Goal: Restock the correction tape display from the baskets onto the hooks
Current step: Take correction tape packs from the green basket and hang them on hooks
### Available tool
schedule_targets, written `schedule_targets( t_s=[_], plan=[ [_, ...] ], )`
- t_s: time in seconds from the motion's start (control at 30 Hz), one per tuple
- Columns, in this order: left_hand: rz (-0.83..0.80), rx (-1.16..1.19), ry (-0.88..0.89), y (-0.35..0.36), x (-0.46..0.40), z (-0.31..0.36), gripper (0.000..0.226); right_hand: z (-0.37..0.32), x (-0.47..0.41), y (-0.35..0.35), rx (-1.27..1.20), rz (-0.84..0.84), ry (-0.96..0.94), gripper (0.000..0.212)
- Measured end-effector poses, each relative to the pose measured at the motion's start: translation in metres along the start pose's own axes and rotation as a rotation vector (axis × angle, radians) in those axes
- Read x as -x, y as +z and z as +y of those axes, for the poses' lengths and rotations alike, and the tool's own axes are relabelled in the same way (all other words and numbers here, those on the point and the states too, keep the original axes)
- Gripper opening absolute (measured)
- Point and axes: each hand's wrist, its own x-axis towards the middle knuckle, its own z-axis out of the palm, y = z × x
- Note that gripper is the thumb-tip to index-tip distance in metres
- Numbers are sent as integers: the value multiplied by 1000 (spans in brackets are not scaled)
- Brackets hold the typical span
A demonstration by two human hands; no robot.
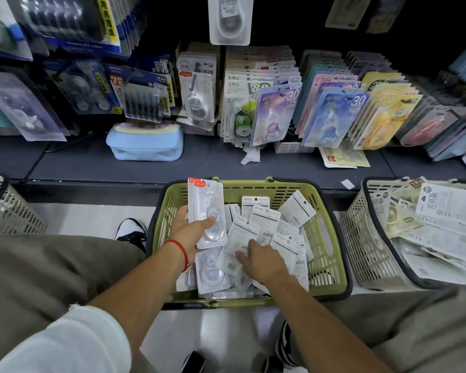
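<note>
A green basket on the floor in front of me holds several white correction tape packs, most lying face down. My left hand grips a small upright stack of white correction tape packs above the basket's left side, face toward me. My right hand reaches into the basket's middle, its fingertips on a face-down pack; whether it pinches that pack I cannot tell. On the display behind, matching white packs hang beside other rows of carded tapes.
A grey basket of yellowish and white packs stands at the right, another grey basket at the left edge. A light blue pouch and loose cards lie on the dark shelf. My knees flank the green basket.
</note>
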Motion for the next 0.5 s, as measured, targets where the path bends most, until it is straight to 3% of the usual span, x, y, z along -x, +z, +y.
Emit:
schedule_targets(
  t_s=[0.17, 0.27, 0.33, 0.4, 0.5],
  plan=[
    [25, -32, 18, -1, -2, -2, 55, 11, 4, -38, -436, 138, 71, 18],
    [42, -52, 29, -1, -2, -2, 49, 12, 4, -67, -640, 183, -40, 28],
    [4, -20, -18, 2, 2, -1, 45, 5, 6, -79, -853, 99, -112, 34],
    [-91, 72, -123, 8, 8, 2, 41, -6, 7, -78, -1039, -22, -135, 41],
    [-249, 100, -199, 12, 15, 3, 43, -22, 8, -65, -1073, -59, -141, 50]
  ],
)
